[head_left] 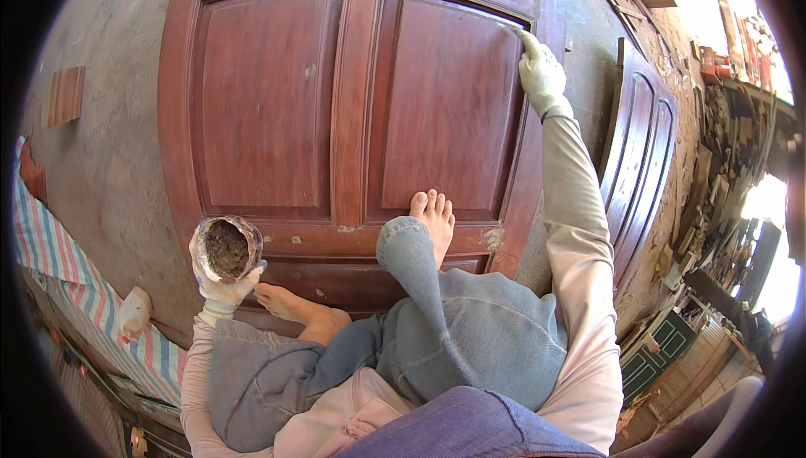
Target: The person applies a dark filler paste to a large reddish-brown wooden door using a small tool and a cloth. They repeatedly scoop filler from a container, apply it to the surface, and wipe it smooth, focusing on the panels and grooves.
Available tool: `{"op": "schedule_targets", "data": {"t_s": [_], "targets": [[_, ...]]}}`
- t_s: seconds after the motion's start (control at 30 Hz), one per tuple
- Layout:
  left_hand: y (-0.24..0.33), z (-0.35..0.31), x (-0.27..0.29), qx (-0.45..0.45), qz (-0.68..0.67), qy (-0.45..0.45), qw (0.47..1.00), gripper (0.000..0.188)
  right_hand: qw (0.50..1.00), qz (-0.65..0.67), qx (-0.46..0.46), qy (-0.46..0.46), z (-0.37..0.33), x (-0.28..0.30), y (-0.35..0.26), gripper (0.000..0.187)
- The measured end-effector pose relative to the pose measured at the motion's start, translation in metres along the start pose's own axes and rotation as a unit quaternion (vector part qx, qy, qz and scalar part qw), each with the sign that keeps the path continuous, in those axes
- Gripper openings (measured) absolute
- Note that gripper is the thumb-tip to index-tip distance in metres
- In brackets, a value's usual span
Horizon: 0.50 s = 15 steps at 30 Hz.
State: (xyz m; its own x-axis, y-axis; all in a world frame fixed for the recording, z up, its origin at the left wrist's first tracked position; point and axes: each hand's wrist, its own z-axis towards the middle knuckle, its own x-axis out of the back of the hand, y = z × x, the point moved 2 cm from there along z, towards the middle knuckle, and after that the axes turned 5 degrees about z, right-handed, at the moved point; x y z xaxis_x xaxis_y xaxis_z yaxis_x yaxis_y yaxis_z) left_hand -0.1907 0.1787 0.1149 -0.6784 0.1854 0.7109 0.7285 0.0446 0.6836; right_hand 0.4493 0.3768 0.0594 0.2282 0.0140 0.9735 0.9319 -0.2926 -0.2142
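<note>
A reddish-brown wooden door (348, 122) with recessed panels lies flat below me. My left hand (225, 292), in a pale glove, is closed around a round can (253, 238) at the door's near left corner. Brown, lumpy paste (225, 250) coats the inside of that can. My right hand (542, 73), gloved too, reaches to the far right corner of the right panel (453, 105). Its index finger points into the groove there while the other fingers curl in; whatever they may hold is hidden. Pale patches (492, 238) mark parts of the wood.
My bare foot (434, 223) rests on the door. A darker panelled door (642, 147) lies to the right, near stacked wood scraps (714, 164). On the left are a small wooden block (65, 97), a striped sheet (80, 269) and a whitish plastic container (134, 313).
</note>
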Motion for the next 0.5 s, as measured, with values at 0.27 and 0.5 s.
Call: {"op": "schedule_targets", "data": {"t_s": [0.27, 0.5], "targets": [[0.006, 0.000, 0.002, -0.007, 0.044, 0.011, 0.999, 0.118, 0.996, -0.015, 0.033, -0.086, 0.007, 0.002, -0.019, 0.040], [0.008, 0.003, 0.001, -0.017, 0.021, -0.011, 1.000, 0.121, 0.967, -0.210, 0.124, -0.075, 0.033, 0.038, -0.051, 0.048]]}}
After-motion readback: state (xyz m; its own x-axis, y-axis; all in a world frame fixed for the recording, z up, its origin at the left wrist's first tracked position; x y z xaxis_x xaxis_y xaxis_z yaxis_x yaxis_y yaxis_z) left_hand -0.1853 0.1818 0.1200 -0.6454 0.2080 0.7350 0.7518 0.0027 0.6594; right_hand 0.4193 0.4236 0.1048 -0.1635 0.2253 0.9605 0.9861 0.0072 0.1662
